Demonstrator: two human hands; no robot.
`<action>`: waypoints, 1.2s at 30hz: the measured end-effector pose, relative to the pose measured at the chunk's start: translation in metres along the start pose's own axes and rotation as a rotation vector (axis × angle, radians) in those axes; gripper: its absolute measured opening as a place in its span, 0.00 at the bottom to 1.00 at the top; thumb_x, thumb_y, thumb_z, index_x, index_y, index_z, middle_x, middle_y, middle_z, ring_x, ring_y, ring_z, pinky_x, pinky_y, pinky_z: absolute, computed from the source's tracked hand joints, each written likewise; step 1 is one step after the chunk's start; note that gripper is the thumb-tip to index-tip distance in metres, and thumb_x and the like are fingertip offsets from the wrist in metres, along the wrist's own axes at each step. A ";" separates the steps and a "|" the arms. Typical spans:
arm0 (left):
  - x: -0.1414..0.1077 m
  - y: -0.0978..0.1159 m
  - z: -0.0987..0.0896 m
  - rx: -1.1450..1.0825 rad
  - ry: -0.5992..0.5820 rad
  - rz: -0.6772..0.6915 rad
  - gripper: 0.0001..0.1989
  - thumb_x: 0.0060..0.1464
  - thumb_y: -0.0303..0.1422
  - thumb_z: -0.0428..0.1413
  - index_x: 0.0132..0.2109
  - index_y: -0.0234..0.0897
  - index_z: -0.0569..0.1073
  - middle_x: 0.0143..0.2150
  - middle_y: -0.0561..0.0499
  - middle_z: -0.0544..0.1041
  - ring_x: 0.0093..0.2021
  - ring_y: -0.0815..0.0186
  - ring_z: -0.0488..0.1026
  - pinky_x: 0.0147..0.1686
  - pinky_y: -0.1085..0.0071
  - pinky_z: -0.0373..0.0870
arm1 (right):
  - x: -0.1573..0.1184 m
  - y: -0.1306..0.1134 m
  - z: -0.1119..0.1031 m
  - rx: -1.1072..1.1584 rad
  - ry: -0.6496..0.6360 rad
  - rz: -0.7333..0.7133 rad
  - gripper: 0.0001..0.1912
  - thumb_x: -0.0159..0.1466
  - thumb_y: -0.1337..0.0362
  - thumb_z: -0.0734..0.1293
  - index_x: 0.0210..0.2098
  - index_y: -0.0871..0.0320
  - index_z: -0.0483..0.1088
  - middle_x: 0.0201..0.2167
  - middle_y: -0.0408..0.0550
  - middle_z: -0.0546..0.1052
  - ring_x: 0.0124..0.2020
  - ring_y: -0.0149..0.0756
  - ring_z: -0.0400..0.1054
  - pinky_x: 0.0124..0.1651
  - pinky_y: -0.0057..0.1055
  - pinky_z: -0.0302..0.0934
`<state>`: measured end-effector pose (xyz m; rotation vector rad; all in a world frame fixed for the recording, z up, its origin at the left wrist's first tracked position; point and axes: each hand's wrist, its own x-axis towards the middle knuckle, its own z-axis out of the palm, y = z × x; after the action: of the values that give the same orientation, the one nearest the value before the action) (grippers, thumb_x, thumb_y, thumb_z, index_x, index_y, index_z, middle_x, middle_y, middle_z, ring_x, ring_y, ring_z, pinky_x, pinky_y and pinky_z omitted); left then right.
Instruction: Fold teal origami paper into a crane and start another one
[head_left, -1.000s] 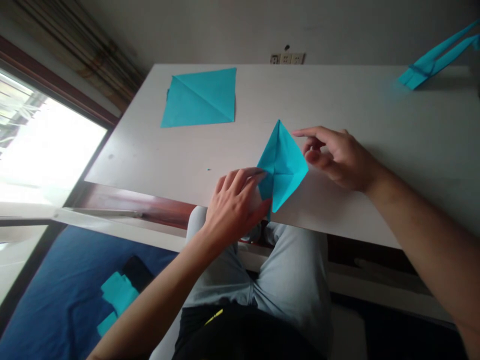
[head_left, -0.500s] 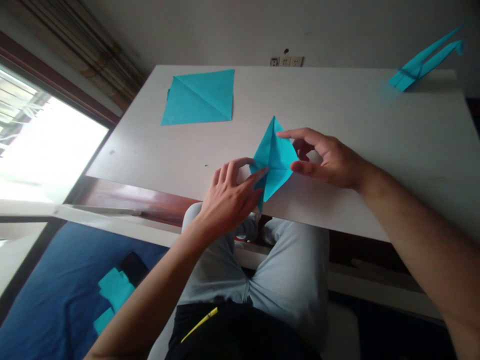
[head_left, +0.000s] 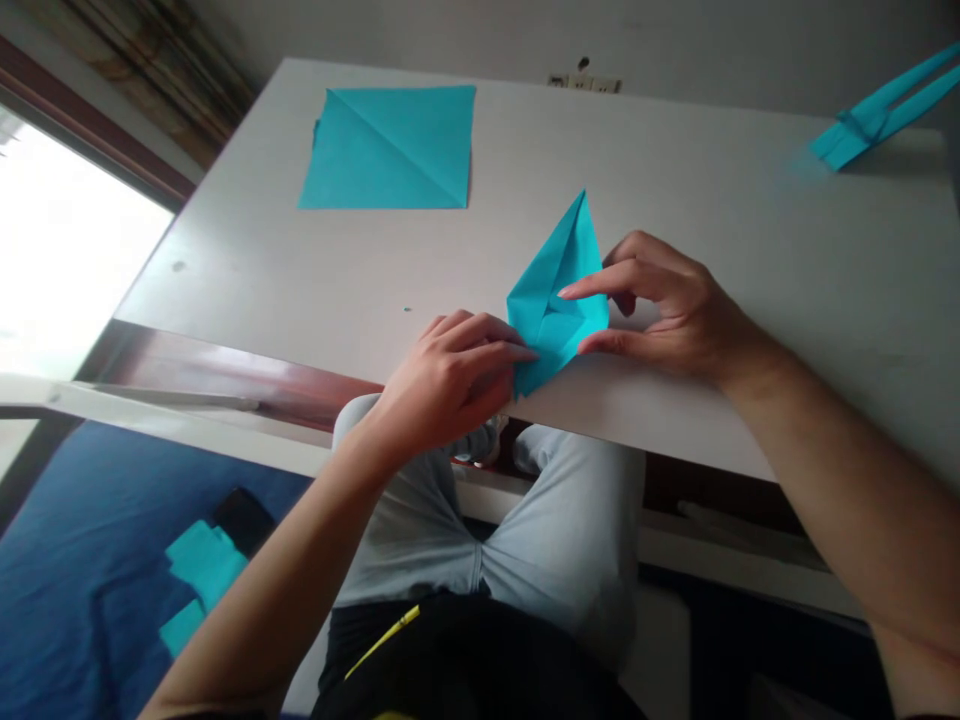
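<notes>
A turquoise folded origami paper [head_left: 544, 285] lies near the table's front edge, its long point aimed away from me and a flap partly raised. My left hand [head_left: 457, 375] pinches its lower left corner, the thumb partly hidden beneath the fingers. On the other side, my right hand [head_left: 667, 310] has its index finger pressing the middle of the fold and its thumb against the lower right edge. The right hand's remaining fingers curl behind the paper's right side.
A turquoise sheet with a diagonal crease [head_left: 394, 150] lies at the back left of the white table [head_left: 247, 270]. A folded turquoise paper figure [head_left: 862, 130] stands at the far right. More turquoise paper [head_left: 206, 565] and a black phone-like object [head_left: 244, 520] rest on blue cloth.
The right index finger has moved from the upper right edge inward to the fold's middle. The left hand has slid to the lower corner. The paper's right flap now lifts; the camera view has shifted.
</notes>
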<state>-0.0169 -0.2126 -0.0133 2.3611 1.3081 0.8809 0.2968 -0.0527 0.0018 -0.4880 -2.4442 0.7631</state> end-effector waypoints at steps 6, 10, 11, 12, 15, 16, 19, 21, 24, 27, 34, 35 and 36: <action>0.001 0.001 0.000 -0.040 -0.015 -0.018 0.18 0.86 0.52 0.62 0.63 0.52 0.94 0.63 0.46 0.93 0.60 0.49 0.89 0.66 0.44 0.87 | 0.003 -0.005 0.011 -0.014 0.071 -0.058 0.32 0.79 0.34 0.81 0.75 0.38 0.85 0.48 0.46 0.83 0.40 0.43 0.75 0.47 0.44 0.80; 0.001 0.006 0.001 -0.012 -0.024 -0.064 0.17 0.87 0.47 0.61 0.62 0.52 0.94 0.62 0.46 0.94 0.60 0.50 0.89 0.66 0.45 0.88 | 0.005 -0.016 0.009 -0.049 0.026 0.210 0.31 0.78 0.32 0.80 0.74 0.35 0.85 0.53 0.50 0.83 0.47 0.51 0.81 0.55 0.49 0.83; 0.001 0.007 0.001 -0.001 -0.031 -0.078 0.16 0.87 0.45 0.60 0.62 0.52 0.94 0.62 0.47 0.94 0.61 0.50 0.89 0.66 0.45 0.88 | 0.005 -0.020 0.008 -0.059 0.009 0.267 0.31 0.78 0.33 0.80 0.74 0.35 0.86 0.54 0.51 0.83 0.48 0.54 0.82 0.56 0.52 0.83; 0.002 0.008 0.000 0.007 -0.038 -0.084 0.16 0.86 0.44 0.60 0.62 0.52 0.94 0.63 0.47 0.94 0.62 0.50 0.89 0.67 0.45 0.88 | 0.006 -0.024 0.007 -0.071 -0.007 0.309 0.30 0.78 0.35 0.80 0.74 0.34 0.86 0.55 0.52 0.84 0.49 0.56 0.82 0.58 0.54 0.84; 0.003 0.010 -0.001 0.014 -0.040 -0.073 0.16 0.86 0.44 0.60 0.61 0.52 0.93 0.63 0.47 0.94 0.62 0.50 0.89 0.66 0.46 0.87 | 0.008 -0.030 0.006 -0.096 -0.021 0.350 0.28 0.78 0.38 0.79 0.73 0.35 0.87 0.56 0.54 0.85 0.51 0.60 0.82 0.60 0.57 0.84; 0.003 0.011 -0.001 0.016 -0.041 -0.073 0.16 0.86 0.44 0.60 0.61 0.52 0.93 0.63 0.48 0.94 0.62 0.50 0.89 0.67 0.46 0.87 | 0.009 -0.030 0.006 -0.101 -0.019 0.347 0.29 0.78 0.38 0.79 0.73 0.36 0.87 0.57 0.55 0.85 0.52 0.60 0.81 0.61 0.58 0.84; 0.003 0.011 0.000 0.028 -0.047 -0.099 0.18 0.87 0.46 0.59 0.68 0.51 0.91 0.64 0.47 0.94 0.62 0.49 0.88 0.68 0.46 0.86 | 0.010 -0.027 0.008 -0.107 -0.016 0.336 0.33 0.76 0.35 0.80 0.76 0.37 0.86 0.59 0.55 0.85 0.55 0.63 0.82 0.61 0.59 0.84; 0.003 0.012 0.001 0.036 -0.041 -0.109 0.22 0.86 0.47 0.60 0.76 0.50 0.87 0.63 0.44 0.93 0.62 0.47 0.87 0.68 0.45 0.86 | 0.011 -0.026 0.009 -0.103 -0.016 0.349 0.37 0.75 0.33 0.81 0.77 0.38 0.84 0.62 0.57 0.86 0.57 0.65 0.82 0.61 0.60 0.84; 0.004 0.014 0.002 0.052 -0.042 -0.111 0.25 0.87 0.48 0.58 0.79 0.50 0.85 0.62 0.43 0.92 0.62 0.45 0.86 0.66 0.44 0.86 | 0.012 -0.023 0.009 -0.069 -0.001 0.319 0.41 0.74 0.30 0.82 0.78 0.40 0.84 0.66 0.59 0.86 0.54 0.63 0.81 0.59 0.60 0.84; 0.006 0.014 0.003 0.076 -0.041 -0.134 0.25 0.88 0.52 0.59 0.77 0.49 0.86 0.62 0.42 0.92 0.62 0.45 0.86 0.65 0.43 0.85 | 0.009 -0.016 0.002 -0.109 -0.023 0.250 0.37 0.77 0.29 0.79 0.76 0.40 0.85 0.63 0.58 0.86 0.53 0.61 0.81 0.60 0.61 0.82; 0.016 0.004 0.002 0.112 -0.039 -0.087 0.25 0.79 0.62 0.69 0.70 0.55 0.86 0.76 0.46 0.89 0.77 0.40 0.82 0.85 0.33 0.73 | -0.005 -0.007 -0.033 -0.533 -0.032 0.055 0.14 0.77 0.38 0.83 0.55 0.34 0.94 0.72 0.55 0.83 0.66 0.75 0.75 0.75 0.84 0.65; 0.018 0.003 0.002 0.124 -0.041 -0.087 0.22 0.80 0.59 0.69 0.69 0.55 0.85 0.76 0.47 0.89 0.79 0.40 0.81 0.88 0.32 0.69 | -0.006 -0.010 -0.034 -0.559 -0.028 0.067 0.12 0.78 0.40 0.82 0.50 0.36 0.94 0.75 0.54 0.83 0.70 0.80 0.73 0.74 0.87 0.62; 0.021 0.003 0.002 0.138 -0.041 -0.091 0.20 0.81 0.56 0.69 0.68 0.54 0.85 0.76 0.47 0.89 0.80 0.40 0.80 0.90 0.31 0.67 | -0.006 -0.014 -0.034 -0.572 -0.031 0.071 0.12 0.79 0.42 0.82 0.47 0.38 0.94 0.77 0.53 0.83 0.74 0.84 0.71 0.74 0.89 0.61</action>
<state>-0.0056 -0.1962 -0.0054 2.3864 1.4906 0.7331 0.3184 -0.0521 0.0314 -0.7769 -2.6703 0.0785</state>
